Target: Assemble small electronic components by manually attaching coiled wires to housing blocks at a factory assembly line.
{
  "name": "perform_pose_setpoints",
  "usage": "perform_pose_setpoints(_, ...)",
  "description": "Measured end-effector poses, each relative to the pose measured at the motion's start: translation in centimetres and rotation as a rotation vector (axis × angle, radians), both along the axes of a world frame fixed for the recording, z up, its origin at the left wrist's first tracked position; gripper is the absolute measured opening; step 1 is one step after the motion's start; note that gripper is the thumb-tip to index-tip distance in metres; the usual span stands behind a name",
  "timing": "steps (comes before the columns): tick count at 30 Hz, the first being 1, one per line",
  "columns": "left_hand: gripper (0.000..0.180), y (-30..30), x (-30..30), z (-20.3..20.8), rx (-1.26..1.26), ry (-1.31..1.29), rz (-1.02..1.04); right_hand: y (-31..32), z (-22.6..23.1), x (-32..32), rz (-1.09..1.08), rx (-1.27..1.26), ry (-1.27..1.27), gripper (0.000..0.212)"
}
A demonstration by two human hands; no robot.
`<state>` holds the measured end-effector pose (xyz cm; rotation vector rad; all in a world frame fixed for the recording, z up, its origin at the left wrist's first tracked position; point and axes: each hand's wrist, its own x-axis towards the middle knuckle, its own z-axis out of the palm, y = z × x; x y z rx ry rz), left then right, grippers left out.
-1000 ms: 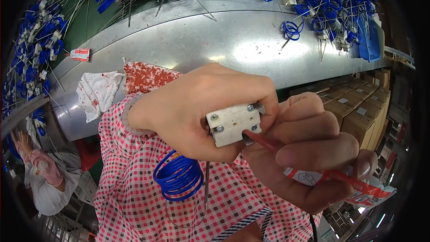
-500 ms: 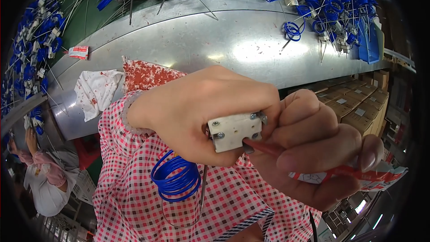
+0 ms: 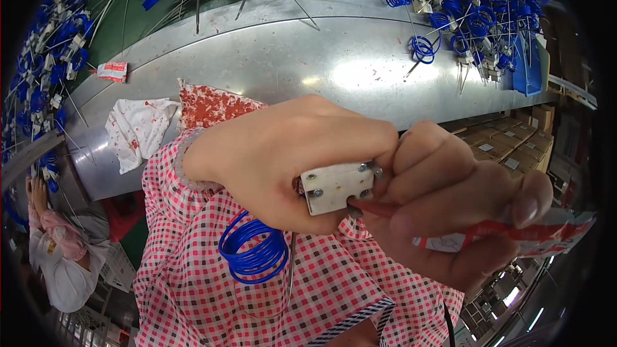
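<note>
1. White and screw-studded, a small block (image 3: 337, 186) was held above the person's lap, off the near edge of the metal table (image 3: 276, 58).
2. The person's left hand (image 3: 295, 157) was curled round this block, gripping it with the screwed face showing.
3. A coil of blue wire (image 3: 254, 254) hung below that hand, in front of a pink checked garment (image 3: 193, 276); any join to the block was hidden.
4. The right hand (image 3: 450, 205) clasped a red and white tube (image 3: 556, 234), its red nozzle (image 3: 380, 209) pointing to the block's lower edge.
5. Near the table's left front corner lay a red-stained white cloth (image 3: 138, 132), just beside a red-smeared pad (image 3: 215, 106).
6. Toward the left far edge lay a second tube (image 3: 113, 72), red and white.
7. By the far right corner were heaped blue coils (image 3: 482, 19) and a blue bin (image 3: 527, 64).
</note>
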<state>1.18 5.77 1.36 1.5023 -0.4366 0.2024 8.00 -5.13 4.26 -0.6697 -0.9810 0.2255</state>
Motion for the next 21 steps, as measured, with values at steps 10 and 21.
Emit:
perform_pose_setpoints(10,0.044,1.7,1.1,-2.0,-0.330,0.151,0.457,-0.9,3.6,5.8,-0.561,0.523,0.268,0.030)
perform_pose_setpoints(21,0.027,25.8,8.7,15.6,-0.499,-0.695,0.714,-9.0,-2.1,14.0,-1.223,0.426,0.576,0.022)
